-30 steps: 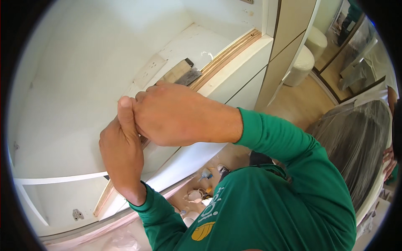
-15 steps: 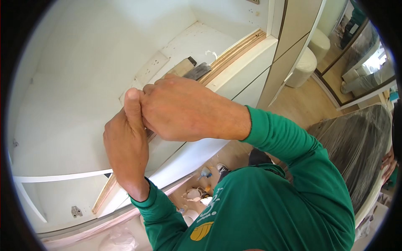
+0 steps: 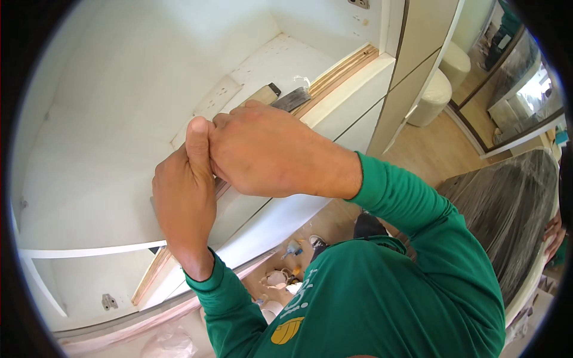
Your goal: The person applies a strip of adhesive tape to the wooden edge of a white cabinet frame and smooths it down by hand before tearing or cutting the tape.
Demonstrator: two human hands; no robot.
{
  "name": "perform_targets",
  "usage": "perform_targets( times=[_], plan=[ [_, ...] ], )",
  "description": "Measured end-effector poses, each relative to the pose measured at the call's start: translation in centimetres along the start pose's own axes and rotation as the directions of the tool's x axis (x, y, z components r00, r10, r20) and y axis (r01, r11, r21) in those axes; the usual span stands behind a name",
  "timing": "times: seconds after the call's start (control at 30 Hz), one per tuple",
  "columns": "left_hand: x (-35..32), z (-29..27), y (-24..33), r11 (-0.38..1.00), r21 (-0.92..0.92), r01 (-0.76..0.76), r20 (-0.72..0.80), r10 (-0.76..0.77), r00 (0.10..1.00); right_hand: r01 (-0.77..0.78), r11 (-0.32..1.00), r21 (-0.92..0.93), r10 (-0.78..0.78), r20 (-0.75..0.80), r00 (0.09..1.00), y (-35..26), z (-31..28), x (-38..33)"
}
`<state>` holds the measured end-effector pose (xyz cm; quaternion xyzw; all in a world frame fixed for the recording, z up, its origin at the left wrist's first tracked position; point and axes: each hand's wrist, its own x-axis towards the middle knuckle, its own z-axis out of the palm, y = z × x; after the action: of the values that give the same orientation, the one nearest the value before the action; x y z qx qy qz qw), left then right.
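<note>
A flat grey metal tool (image 3: pixel 291 99) lies along the bare wooden edge (image 3: pixel 343 73) of a white cabinet panel. Most of it is hidden under my hands, so its exact kind cannot be told. My right hand (image 3: pixel 268 149) is closed over its middle, knuckles up. My left hand (image 3: pixel 186 194) is closed beside it, the thumb raised against the right hand; a grey sliver shows past its outer side. Just behind the right hand rests a pale block with a black end (image 3: pixel 273 89), partly covered. Thin white curls (image 3: pixel 301 80) lie near the tool's far end.
The white cabinet interior (image 3: pixel 119 149) opens ahead, with a metal hinge (image 3: pixel 109 301) at lower left. Tall door panels (image 3: pixel 412 77) stand right, beyond them round white stools (image 3: pixel 433 98). A plastic-wrapped dark panel (image 3: pixel 501 203) is close at right. Tools and scraps (image 3: pixel 283 277) lie on the floor.
Both hands and the grey metal tool have slid slightly to the right along the wooden edge. The pale block has stayed nearly in place.
</note>
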<state>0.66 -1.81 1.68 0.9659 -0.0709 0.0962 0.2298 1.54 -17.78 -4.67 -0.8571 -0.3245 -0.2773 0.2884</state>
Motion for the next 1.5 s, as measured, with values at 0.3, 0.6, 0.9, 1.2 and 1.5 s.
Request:
perform_targets(
  times=[0.3,0.6,0.9,1.2,1.5],
  plan=[
    [1.2,0.2,-1.0,0.994,-0.040,-0.099,0.026,0.100,0.995,0.006,0.992,-0.125,-0.007,-0.013,1.000,0.0,0.3,0.4],
    [-0.2,0.0,-1.4,0.993,-0.023,-0.117,-0.030,0.116,0.993,-0.054,0.993,-0.109,0.067,0.120,0.991,-0.9,-0.7,0.9],
    [-0.1,0.3,-1.8,0.980,-0.121,-0.158,-0.011,0.158,0.987,-0.071,0.990,-0.119,0.083,0.102,0.991,-0.1,-1.0,0.7],
    [-11.3,-2.4,-2.6,0.898,0.155,-0.412,-0.169,0.435,0.884,-0.157,0.978,-0.140,0.172,0.101,0.980,-0.9,-0.7,0.8],
    [-7.5,0.2,-4.4,0.890,0.359,-0.280,-0.005,0.301,0.954,-0.138,0.979,-0.150,0.156,0.115,0.981,-0.7,-0.5,0.6]
  ],
)
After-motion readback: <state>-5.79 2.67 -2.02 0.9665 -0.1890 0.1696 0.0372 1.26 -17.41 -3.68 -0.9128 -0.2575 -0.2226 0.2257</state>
